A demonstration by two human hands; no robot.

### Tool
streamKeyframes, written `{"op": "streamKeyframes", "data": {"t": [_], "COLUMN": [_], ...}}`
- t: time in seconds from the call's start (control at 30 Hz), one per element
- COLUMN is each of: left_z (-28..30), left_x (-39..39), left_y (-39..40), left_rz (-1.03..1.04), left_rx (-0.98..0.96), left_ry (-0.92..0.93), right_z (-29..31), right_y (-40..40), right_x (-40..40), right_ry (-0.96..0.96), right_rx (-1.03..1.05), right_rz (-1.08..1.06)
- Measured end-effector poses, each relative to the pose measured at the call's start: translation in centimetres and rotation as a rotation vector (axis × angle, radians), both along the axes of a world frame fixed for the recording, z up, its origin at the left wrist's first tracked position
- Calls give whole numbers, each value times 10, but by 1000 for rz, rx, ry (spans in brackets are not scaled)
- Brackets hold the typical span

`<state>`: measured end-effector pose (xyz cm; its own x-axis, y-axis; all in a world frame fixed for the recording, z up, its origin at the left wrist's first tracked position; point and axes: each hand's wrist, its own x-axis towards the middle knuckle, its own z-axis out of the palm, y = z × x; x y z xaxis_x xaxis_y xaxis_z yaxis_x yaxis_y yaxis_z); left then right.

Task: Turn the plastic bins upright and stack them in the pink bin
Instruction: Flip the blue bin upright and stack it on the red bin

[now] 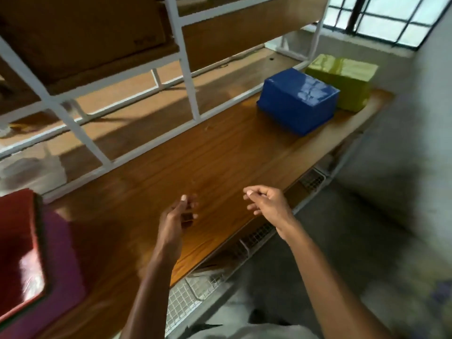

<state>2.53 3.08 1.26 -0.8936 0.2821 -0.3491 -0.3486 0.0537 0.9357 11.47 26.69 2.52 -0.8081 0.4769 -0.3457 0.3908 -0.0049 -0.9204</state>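
Both hands are hovering over the near half of the wooden table [220, 152], holding nothing. The left hand [177, 216] is blurred, its fingers loosely curled and pointing away from the person; the right hand [265, 201] is hanging just beside the table's near edge, its fingers also loosely curled, thumb and forefinger close together with nothing between them. At the far right end of the table a blue bin [297, 101] is sitting upside down, its glossy base facing up, and a green bin [344, 83] is sitting upside down just behind it, the two touching or very nearly so. Both are well apart from the hands. At the left edge of the view the pink bin [63, 270] is standing on the table's near left end, with a red bin [18, 253] sitting in it, open side up; whether the red one is fully seated I cannot tell. A white metal frame [188, 69] is running along the back of the table, and a cardboard box [80, 33] is resting on a shelf above.
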Motion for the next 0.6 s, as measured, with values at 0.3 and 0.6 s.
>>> {"op": "streamKeyframes", "data": {"t": [0.3, 0.6], "left_z": [-19, -46], "left_x": [-11, -92], "left_y": [149, 325], "left_rz": [-155, -198], "left_rx": [-98, -16], "left_ry": [-67, -53], "right_z": [-2, -3], "right_y": [154, 307], "right_x": [10, -41], "right_ry": [-10, -14], "right_rx": [12, 65], "right_rz": [-178, -239]}}
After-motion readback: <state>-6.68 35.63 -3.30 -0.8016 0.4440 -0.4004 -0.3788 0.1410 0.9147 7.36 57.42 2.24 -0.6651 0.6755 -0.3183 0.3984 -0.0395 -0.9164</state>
